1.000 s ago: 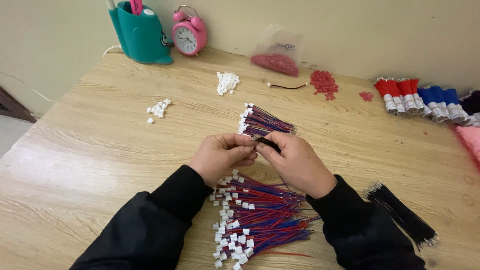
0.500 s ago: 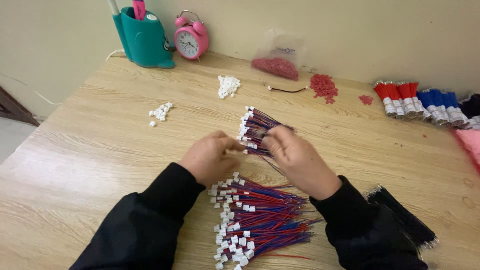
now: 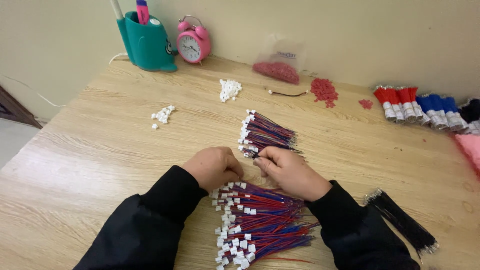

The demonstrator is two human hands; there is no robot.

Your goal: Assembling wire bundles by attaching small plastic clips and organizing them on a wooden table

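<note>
Head view: left hand (image 3: 216, 167) curls shut, hiding whatever it pinches.

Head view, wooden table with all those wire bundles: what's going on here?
A person in black sleeves works at a light wooden table. The right hand touches the near end of a small bundle of red-and-blue wires with white plastic connectors. The left hand is curled into a fist beside it, its contents hidden. A larger pile of the same connector-tipped wires lies between the forearms.
</note>
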